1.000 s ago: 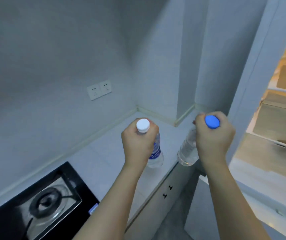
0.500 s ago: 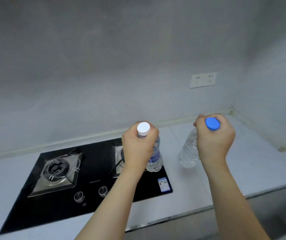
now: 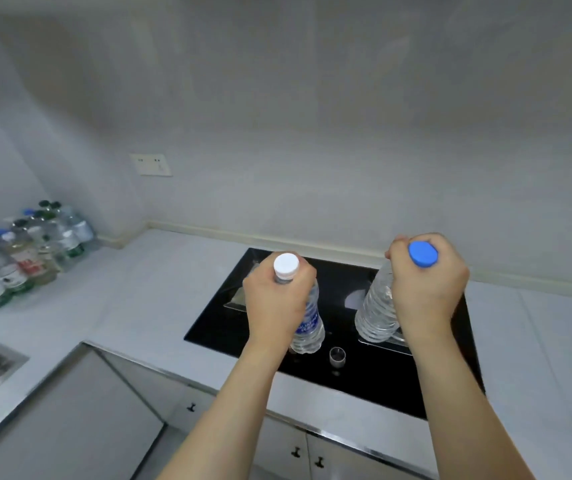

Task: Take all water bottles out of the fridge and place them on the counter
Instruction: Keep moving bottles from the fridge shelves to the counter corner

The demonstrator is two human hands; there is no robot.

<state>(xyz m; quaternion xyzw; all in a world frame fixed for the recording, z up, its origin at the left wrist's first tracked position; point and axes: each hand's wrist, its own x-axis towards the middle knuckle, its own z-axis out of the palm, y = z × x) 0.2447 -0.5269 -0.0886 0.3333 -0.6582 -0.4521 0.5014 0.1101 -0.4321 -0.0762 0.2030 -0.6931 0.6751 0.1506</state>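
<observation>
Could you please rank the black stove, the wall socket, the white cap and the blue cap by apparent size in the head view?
1. Black stove
2. Wall socket
3. Blue cap and white cap: alike, so unranked.

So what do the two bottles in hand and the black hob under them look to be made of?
Both the white-capped bottle and the blue-capped bottle look like thin clear plastic: see-through, ribbed walls, opaque caps. The hob looks like glossy black glass, judging by its mirror-like reflections, though that is not certain.

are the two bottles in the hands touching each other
Apart. The head view shows dark stove top between the white-capped bottle and the blue-capped bottle, each held by its own hand.
</observation>
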